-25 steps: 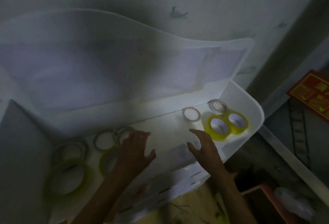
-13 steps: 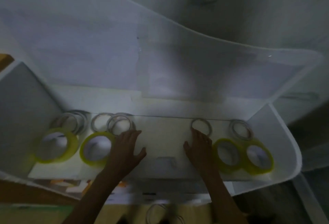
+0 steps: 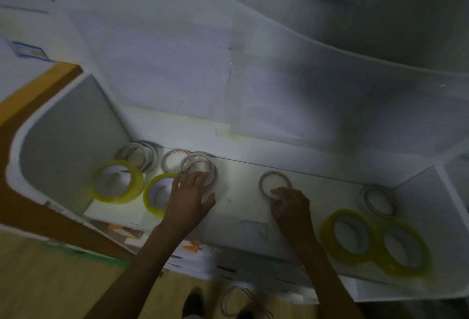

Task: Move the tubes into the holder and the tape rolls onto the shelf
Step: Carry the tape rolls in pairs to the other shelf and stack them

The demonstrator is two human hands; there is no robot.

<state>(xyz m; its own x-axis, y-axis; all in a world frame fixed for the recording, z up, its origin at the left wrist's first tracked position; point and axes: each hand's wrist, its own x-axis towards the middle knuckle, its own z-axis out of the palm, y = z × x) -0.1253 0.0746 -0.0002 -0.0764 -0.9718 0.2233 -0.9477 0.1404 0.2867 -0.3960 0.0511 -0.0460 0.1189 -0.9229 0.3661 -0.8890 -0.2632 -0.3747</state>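
Head view: left hand (image 3: 189,198) spread flat, fingertips on stacked clear rolls (image 3: 200,169); right hand (image 3: 291,207) pinches thin roll (image 3: 275,183) at its 12 o'clock. Yellow rolls (image 3: 375,240) at 4 o'clock, all on white shelf (image 3: 317,181). No tubes visible. Risk: a nudge from the left hand could topple the stack.

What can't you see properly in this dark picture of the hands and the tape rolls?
Head view only:
- Part of one yellow tape roll is hidden behind the left hand.
- The right hand has its fingertips at a thin grey roll; whether it grips the roll is unclear, blurred.
- Rings near the floor are too dark and blurred to identify.
- No tubes or holder can be made out.
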